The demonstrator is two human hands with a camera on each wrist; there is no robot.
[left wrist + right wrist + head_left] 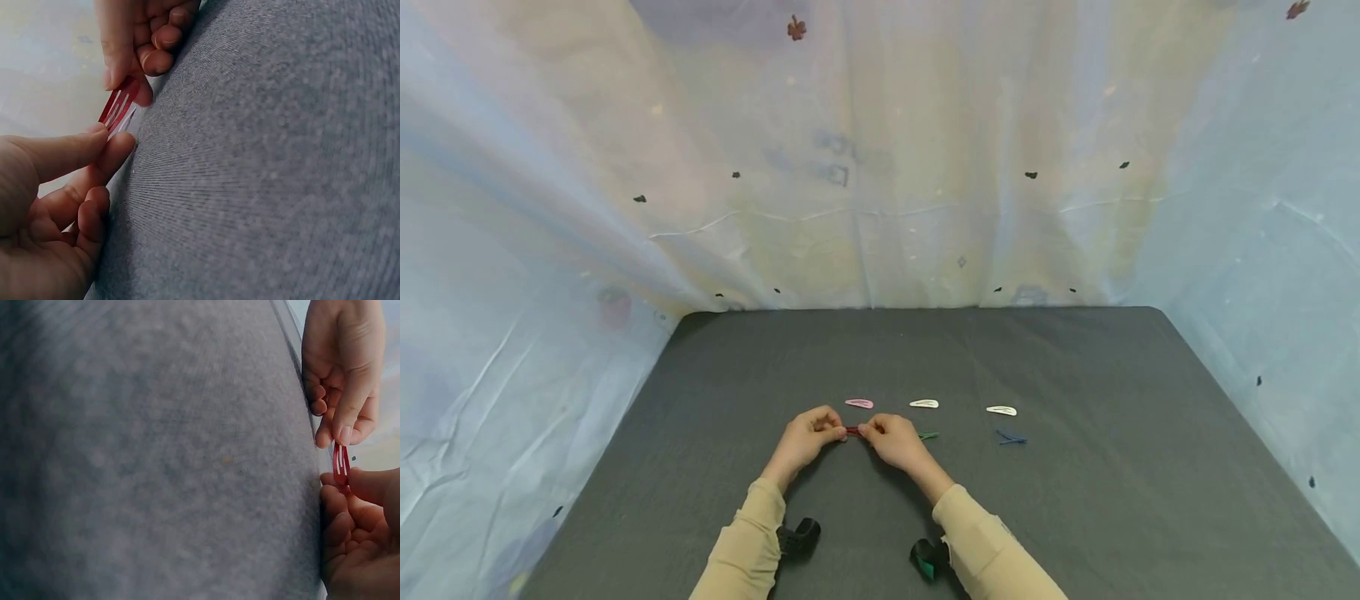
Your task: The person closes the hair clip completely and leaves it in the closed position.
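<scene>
Left hand (pixel 808 433) and right hand (pixel 895 440) closed to fingertip pinches, I hold the red snap hair clip (pixel 852 431) by its ends, just nearer me than the pink clip (pixel 859 403), apparently working its snap, which next likely calls for a steady flex.

Your clip (pixel 852 431) is between left hand (pixel 807 439) and right hand (pixel 897 442); on the table (pixel 1105 500), three clips (pixel 924 404) lie behind, two clips (pixel 1013 439) right.

2 hands (pixel 806 437) (pixel 895 441) pinch, outer fingers (pixel 92 215) apparently curled.
</scene>
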